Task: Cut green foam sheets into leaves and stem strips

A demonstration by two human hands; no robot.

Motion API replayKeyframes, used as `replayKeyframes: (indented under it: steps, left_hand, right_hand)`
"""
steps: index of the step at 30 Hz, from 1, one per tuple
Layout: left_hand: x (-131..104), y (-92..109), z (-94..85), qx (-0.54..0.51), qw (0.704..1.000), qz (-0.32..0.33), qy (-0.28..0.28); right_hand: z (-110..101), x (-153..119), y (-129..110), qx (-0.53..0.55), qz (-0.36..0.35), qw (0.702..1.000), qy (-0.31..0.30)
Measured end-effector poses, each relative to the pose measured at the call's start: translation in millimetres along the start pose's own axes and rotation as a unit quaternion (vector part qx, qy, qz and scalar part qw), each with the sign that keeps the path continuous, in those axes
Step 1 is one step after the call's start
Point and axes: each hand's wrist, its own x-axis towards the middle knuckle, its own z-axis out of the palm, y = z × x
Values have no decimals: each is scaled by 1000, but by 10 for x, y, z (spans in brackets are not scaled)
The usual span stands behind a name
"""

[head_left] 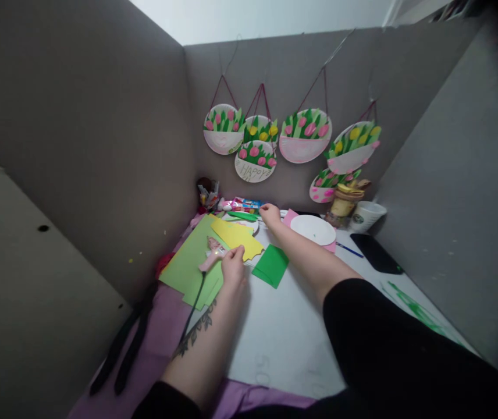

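The person's left hand (233,266) is curled, thumb and forefinger drawn together as in a light pinch; whether anything lies between them cannot be made out. The right hand (270,215), extended farther forward, has its fingers bent inward at the tips, and its grip, if any, is likewise too small to determine. The step in hand is judged to be a reach among cut-paper pieces, and the next move would call for a fine fingertip grip clear of the nozzle. Just left of the left hand lies a pink glue gun (211,261), contact uncertain, its cord (198,294) trailing toward the person. Beneath and beyond it are light green sheets (183,265) and a scalloped yellow sheet (234,236). Green leaf shapes (244,216) lie just left of the right hand, near a colourful packet (246,203). Between the hands, nearer the person, rests a folded dark green sheet (271,266). Right of the right hand is a white paper plate (313,229) over a pink sheet (291,216); beyond both hands hang decorated plates (305,150).
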Motion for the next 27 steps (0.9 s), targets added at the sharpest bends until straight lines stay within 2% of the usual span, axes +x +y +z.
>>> replayKeyframes:
  steps: [3,6,8,9,10,12,13,15,17,22,27]
  left_hand:
    - [-7,19,3,36,999,-3,-22]
    - [-36,38,65,112,988,-9,-104]
    - [-83,63,117,193,969,30,-153]
    - [-115,79,139,254,953,75,-145]
    - [-150,98,156,330,923,137,-142]
    - [-223,135,174,466,842,232,-141]
    - [-256,152,176,514,810,243,-144]
    - [-304,180,167,577,763,238,-167]
    - [-322,198,149,600,745,221,-188]
    - [-278,192,102,572,768,202,-206]
    - [-276,101,132,522,776,232,-268]
  right_hand:
    - [-352,-335,206,2,-18,1000,-19]
    - [-757,-882,487,-22,-60,996,-63]
    - [-1004,-1290,650,-71,-97,988,-92]
    - [-1110,-1482,712,-101,-129,981,-105]
    - [-1200,-1653,761,-136,-156,972,-114]
    - [-1335,-1911,829,-204,-171,958,-111]
    - [-1383,-1992,854,-229,-168,953,-106]
    - [-1446,-2066,900,-261,-144,950,-95]
    - [-1477,-2058,943,-279,-118,948,-94]
    - [-1505,-1957,1012,-312,-96,937,-123]
    - [-1591,-1884,1093,-325,-73,937,-108]
